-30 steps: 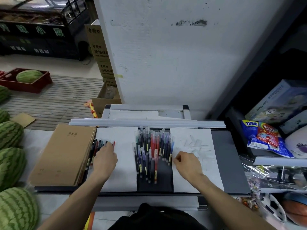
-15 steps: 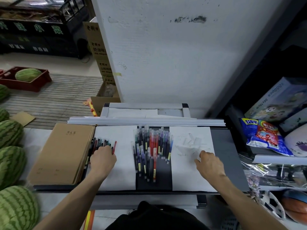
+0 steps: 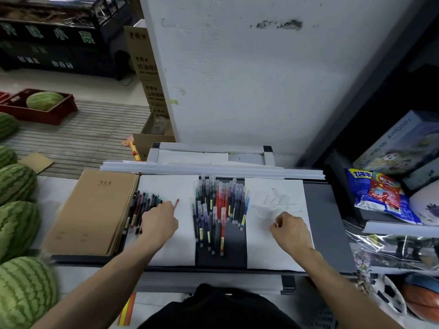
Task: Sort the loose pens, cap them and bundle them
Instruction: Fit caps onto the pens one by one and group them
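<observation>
A batch of capped pens (image 3: pixel 219 210) in green, red, purple and blue lies on the dark tray between two white sheets. Several uncapped pens (image 3: pixel 142 205) lie on the left sheet beside the brown notebooks. My left hand (image 3: pixel 159 223) rests over them and grips a red pen (image 3: pixel 177 202), whose tip sticks out past the fingers. Clear pen caps (image 3: pixel 278 199) are scattered on the right sheet (image 3: pixel 292 252). My right hand (image 3: pixel 291 231) sits just below them, fingers curled, and pinches what looks like a clear cap (image 3: pixel 276 224).
A stack of brown notebooks (image 3: pixel 95 210) lies at the tray's left end. Long white strips (image 3: pixel 213 168) run along the back. Watermelons (image 3: pixel 16 181) crowd the left. Snack bags (image 3: pixel 377 193) and boxes fill the shelf on the right. A white pillar stands behind.
My right hand left the capped pens, swung right over the sheet with the caps, then drew back and curled its fingers. My left hand stayed on the uncapped pens with the red pen.
</observation>
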{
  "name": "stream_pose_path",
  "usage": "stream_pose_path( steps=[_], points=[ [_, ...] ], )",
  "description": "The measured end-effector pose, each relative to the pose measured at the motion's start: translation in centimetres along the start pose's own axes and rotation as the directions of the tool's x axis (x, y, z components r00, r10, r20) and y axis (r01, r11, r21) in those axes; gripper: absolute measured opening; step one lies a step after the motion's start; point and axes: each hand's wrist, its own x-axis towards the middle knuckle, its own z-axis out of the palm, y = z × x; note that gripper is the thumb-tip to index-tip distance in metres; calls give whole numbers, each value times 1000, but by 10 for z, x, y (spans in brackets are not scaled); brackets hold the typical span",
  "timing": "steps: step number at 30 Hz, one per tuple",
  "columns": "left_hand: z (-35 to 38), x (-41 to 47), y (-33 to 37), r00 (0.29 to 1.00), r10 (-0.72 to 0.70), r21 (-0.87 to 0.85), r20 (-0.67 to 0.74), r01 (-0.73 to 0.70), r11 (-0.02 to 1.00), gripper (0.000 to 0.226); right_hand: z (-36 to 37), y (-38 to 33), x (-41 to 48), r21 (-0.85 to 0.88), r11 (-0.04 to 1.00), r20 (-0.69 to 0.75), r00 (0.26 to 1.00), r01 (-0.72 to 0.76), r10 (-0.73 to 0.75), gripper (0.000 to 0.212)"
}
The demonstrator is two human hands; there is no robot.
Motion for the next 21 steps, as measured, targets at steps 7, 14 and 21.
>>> stream_pose_path(
  steps=[7,14,21],
  points=[
    [-11,-12,10,998,53,-345,-27,-59,937,16,-6,-28,-26,687,723,156,986,-71,-52,6],
    [-51,-71,35,964,267,-881,15,-113,459,26,-29,-62,-52,942,193,311,927,-273,-207,23],
    [-77,-120,49,913,406,-909,-47,-208,361,25,-41,-88,-70,936,-52,323,909,-347,-265,25]
  ],
)
